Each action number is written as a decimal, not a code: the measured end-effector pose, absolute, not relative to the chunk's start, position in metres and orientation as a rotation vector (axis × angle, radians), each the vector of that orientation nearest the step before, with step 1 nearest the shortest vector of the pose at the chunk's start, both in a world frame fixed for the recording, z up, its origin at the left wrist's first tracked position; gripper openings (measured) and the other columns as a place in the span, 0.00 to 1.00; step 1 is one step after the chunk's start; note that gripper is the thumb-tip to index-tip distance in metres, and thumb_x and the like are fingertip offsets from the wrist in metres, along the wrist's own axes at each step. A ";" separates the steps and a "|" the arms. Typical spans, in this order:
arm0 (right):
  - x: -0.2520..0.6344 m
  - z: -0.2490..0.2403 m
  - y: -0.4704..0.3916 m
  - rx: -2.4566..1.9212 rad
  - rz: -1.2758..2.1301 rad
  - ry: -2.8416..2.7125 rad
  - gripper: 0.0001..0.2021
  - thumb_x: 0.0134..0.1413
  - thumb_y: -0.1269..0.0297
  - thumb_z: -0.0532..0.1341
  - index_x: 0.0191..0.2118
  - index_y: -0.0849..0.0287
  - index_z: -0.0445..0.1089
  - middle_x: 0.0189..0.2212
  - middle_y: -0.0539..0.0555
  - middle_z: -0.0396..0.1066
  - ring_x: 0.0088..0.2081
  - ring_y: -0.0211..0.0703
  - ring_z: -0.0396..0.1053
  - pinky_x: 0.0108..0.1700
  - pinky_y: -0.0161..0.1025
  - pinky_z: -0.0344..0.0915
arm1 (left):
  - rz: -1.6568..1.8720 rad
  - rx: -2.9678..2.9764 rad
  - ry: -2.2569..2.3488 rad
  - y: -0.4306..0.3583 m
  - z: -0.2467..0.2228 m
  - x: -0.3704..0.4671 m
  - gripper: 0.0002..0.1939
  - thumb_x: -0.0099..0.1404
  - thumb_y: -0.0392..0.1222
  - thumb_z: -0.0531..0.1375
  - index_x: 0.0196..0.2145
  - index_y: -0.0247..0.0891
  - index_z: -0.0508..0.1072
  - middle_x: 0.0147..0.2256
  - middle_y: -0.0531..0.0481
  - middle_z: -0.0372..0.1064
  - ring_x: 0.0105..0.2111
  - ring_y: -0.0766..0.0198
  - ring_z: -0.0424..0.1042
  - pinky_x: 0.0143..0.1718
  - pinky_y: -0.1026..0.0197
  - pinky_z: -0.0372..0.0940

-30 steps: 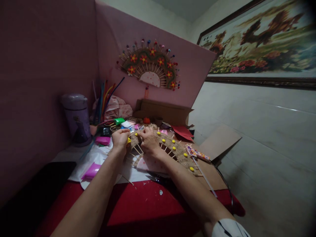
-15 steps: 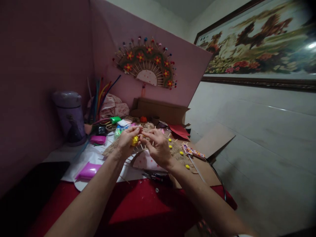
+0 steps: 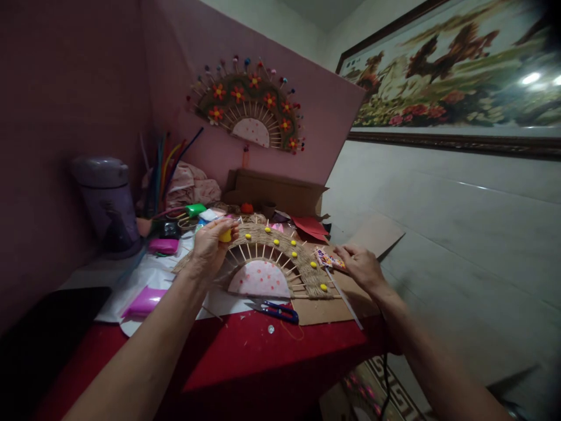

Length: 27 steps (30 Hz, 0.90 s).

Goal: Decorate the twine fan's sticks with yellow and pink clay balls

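Note:
My left hand (image 3: 210, 245) is closed around a lump of yellow clay (image 3: 225, 236), over the left part of a fan-shaped craft piece. The twine-woven band (image 3: 284, 240) of the fan lies on the table, with several yellow clay dots on it and thin sticks running through it. At its base is a pink half-circle (image 3: 259, 279) with reddish dots. My right hand (image 3: 360, 266) has its fingers curled over the end of a flower-patterned glue gun (image 3: 324, 257), right of the fan. A pale translucent stick (image 3: 344, 298) lies beside the gun.
Blue-handled snips (image 3: 280, 311) lie at the front on the red cloth (image 3: 245, 356). Pink clay packs (image 3: 146, 302) and a purple flask (image 3: 105, 207) stand left. Red paper (image 3: 311, 228) and cardboard (image 3: 276, 193) lie behind. A finished fan (image 3: 249, 111) hangs on the pink board.
My hands have moved apart. The right hand has gone right from beside the left one to the glue gun, uncovering the fan. My left hand still holds the yellow clay.

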State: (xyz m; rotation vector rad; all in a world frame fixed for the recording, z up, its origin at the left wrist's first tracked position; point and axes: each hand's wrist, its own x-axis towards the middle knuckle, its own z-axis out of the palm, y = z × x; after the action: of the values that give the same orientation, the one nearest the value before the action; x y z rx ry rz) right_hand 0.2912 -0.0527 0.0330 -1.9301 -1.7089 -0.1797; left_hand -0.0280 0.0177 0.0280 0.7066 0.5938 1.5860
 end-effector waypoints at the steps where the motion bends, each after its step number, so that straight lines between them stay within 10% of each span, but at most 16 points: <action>1: 0.303 0.029 -0.055 -2.031 -0.180 -1.744 0.17 0.58 0.57 0.51 0.31 0.58 0.76 0.32 0.56 0.75 0.35 0.44 0.70 0.34 0.35 0.58 | 1.574 0.695 0.609 0.017 0.029 -0.028 0.07 0.45 0.31 0.64 0.26 0.30 0.72 0.25 0.49 0.70 0.23 0.70 0.67 0.25 0.68 0.64; 10: 0.357 -0.019 -0.046 -2.131 -0.196 -2.010 0.25 0.49 0.76 0.52 0.55 0.63 0.64 0.52 0.60 0.66 0.52 0.46 0.63 0.52 0.37 0.56 | 1.581 0.748 0.627 0.018 0.028 -0.033 0.11 0.43 0.27 0.58 0.28 0.31 0.69 0.22 0.49 0.67 0.18 0.72 0.62 0.14 0.73 0.51; 17: 0.337 -0.021 -0.022 -2.181 -0.202 -2.128 0.23 0.58 0.60 0.53 0.59 0.55 0.60 0.49 0.60 0.66 0.50 0.52 0.62 0.45 0.41 0.55 | 1.587 0.736 0.608 0.019 0.025 -0.037 0.10 0.45 0.33 0.63 0.29 0.32 0.69 0.20 0.53 0.63 0.17 0.72 0.61 0.11 0.72 0.49; 27: 0.351 -0.020 -0.021 -2.262 -0.282 -2.050 0.19 0.59 0.66 0.50 0.56 0.52 0.61 0.45 0.59 0.65 0.41 0.48 0.67 0.36 0.38 0.56 | 1.627 0.680 0.698 0.020 0.026 -0.037 0.08 0.46 0.33 0.62 0.27 0.31 0.69 0.19 0.53 0.63 0.16 0.72 0.60 0.11 0.72 0.48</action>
State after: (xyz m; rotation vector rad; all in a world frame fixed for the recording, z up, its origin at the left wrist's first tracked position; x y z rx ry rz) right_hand 0.3515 -0.0212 -0.0205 -2.2618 -2.0499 -0.2819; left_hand -0.0369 0.0202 0.0258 0.6802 0.6975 1.6268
